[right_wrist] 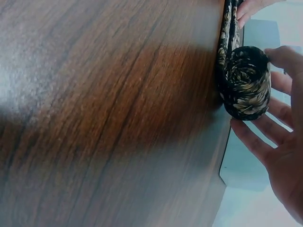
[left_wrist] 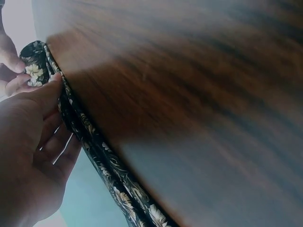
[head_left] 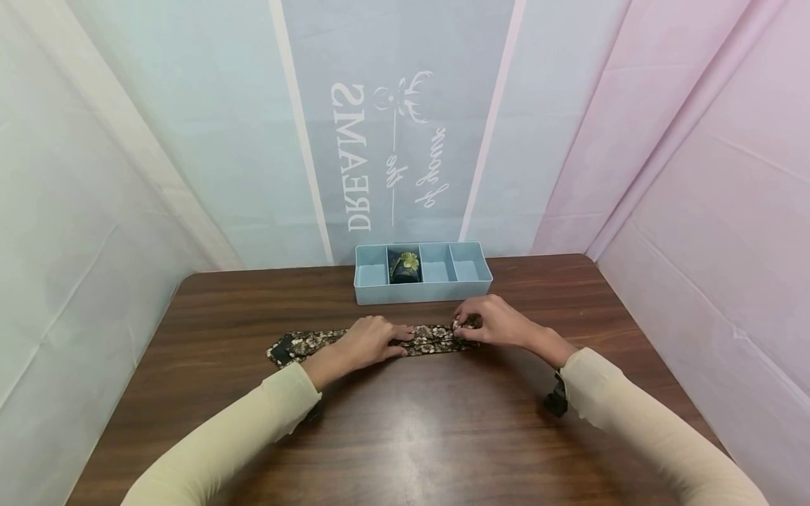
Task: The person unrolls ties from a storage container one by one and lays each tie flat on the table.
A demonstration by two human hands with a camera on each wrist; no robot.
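Observation:
A dark floral necktie [head_left: 433, 340] lies lengthwise across the table, its wide pointed end to the left. Its right end is wound into a roll [right_wrist: 248, 94], whose spiral faces the right wrist camera. My right hand [head_left: 500, 322] holds this roll, thumb on one side and fingers around the other. My left hand [head_left: 367, 341] rests on the flat middle of the tie, fingers stretched toward the roll. In the left wrist view, the tie's folded layers [left_wrist: 106, 163] run along under that hand.
Behind the tie stands a light blue box [head_left: 424, 292] with several compartments. One of them holds a rolled dark tie with a yellow-green flower [head_left: 406, 267]. A printed cloth [head_left: 405, 42] hangs behind the brown wooden table [head_left: 405, 414], and pale cloths hang at both sides.

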